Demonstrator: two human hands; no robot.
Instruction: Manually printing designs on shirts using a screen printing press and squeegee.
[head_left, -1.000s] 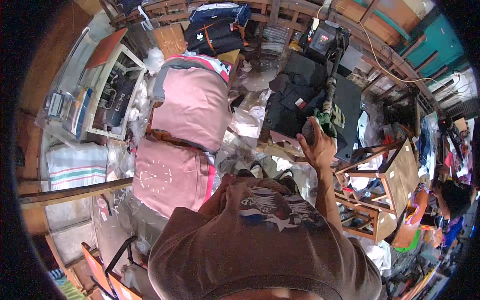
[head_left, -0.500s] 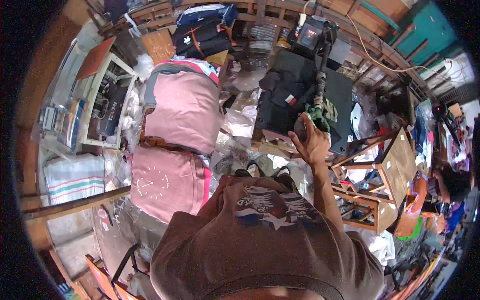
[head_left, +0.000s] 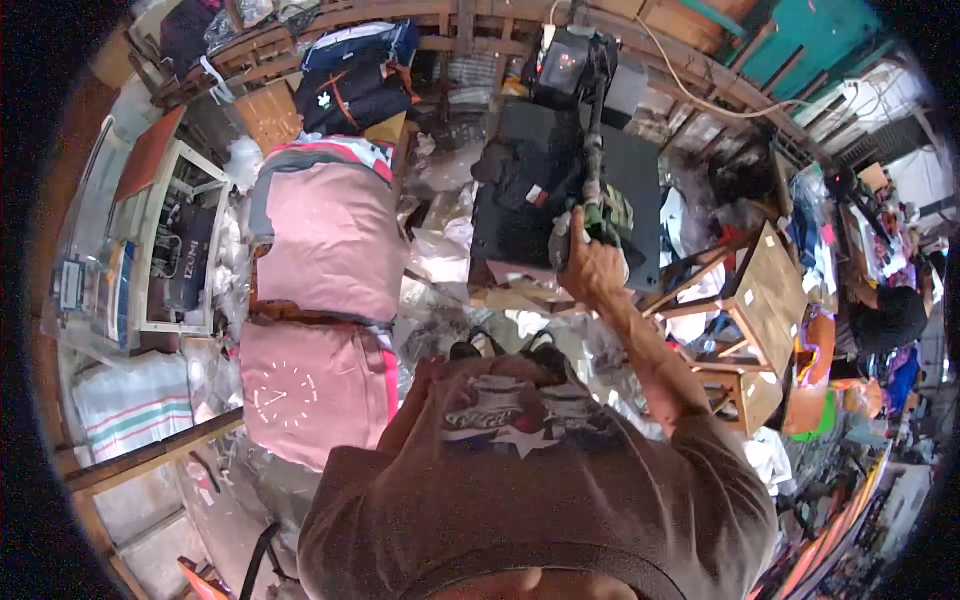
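Observation:
At the end of a long, wrapped lever [head_left: 593, 150] is my right hand [head_left: 597, 268], its fingers closed around the grip and the index finger lying forward along it. The lever belongs to what looks like a heat press [head_left: 640, 185] with a wide black plate and a control box [head_left: 566, 62] behind. Green patterned cloth [head_left: 618, 212] is bunched beside the grip. A dark garment [head_left: 525, 180] lies on the left part of the plate. My left hand [head_left: 428, 372] is held low against my belly; its fingers are hidden by my shirt.
Two stacks of folded pink garments, a far one [head_left: 335, 235] and a near one [head_left: 315, 385], stand to the left. Dark folded clothes [head_left: 350, 95] lie beyond. A wooden stool [head_left: 760, 300] is tipped over at right. A person [head_left: 885, 320] sits at far right.
The whole view has shifted, so the scene sits further left. My right hand stays at the lever's end, its fingers now more wrapped round the grip.

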